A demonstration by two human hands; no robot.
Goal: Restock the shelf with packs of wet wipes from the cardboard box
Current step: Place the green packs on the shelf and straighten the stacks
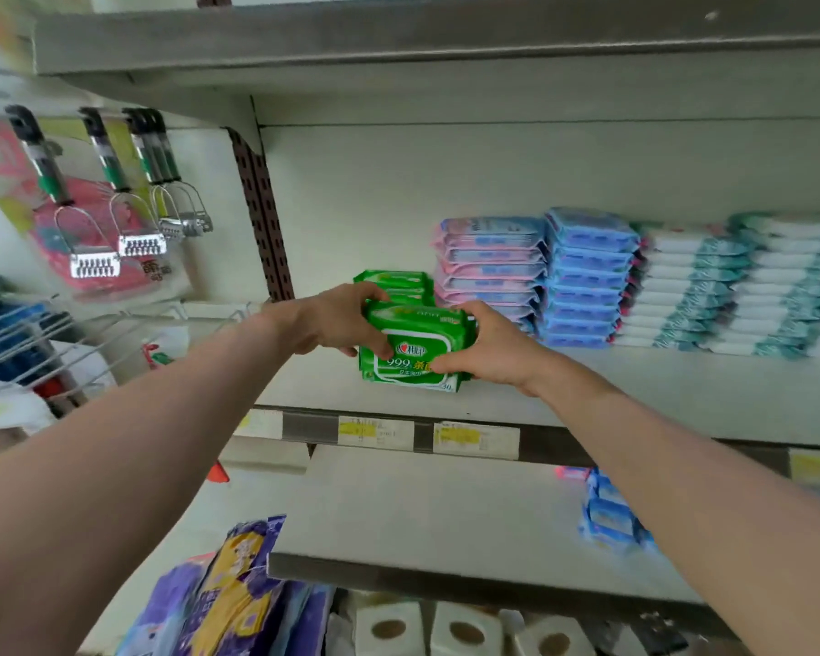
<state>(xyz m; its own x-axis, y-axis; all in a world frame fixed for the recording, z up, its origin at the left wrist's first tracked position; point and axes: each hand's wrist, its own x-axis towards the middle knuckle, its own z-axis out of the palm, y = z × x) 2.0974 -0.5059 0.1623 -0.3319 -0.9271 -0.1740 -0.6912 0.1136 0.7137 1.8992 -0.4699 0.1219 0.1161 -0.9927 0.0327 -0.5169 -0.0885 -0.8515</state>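
Observation:
A small stack of green wet-wipe packs (410, 345) is held over the front of the white shelf (635, 395). My left hand (337, 321) grips its left side with fingers curled over the top. My right hand (486, 345) grips its right side, thumb on the front label. Just behind stands a short stack of the same green packs (391, 280) on the shelf. The cardboard box is out of view.
Right of the green packs stand stacks of pink (491, 267), blue (588, 277) and white-teal (739, 286) wipe packs. Metal kitchen tools (129, 191) hang at left. A lower shelf (422, 504) holds blue packs (611, 513); tissue rolls (465, 629) and purple bags (237, 594) lie below.

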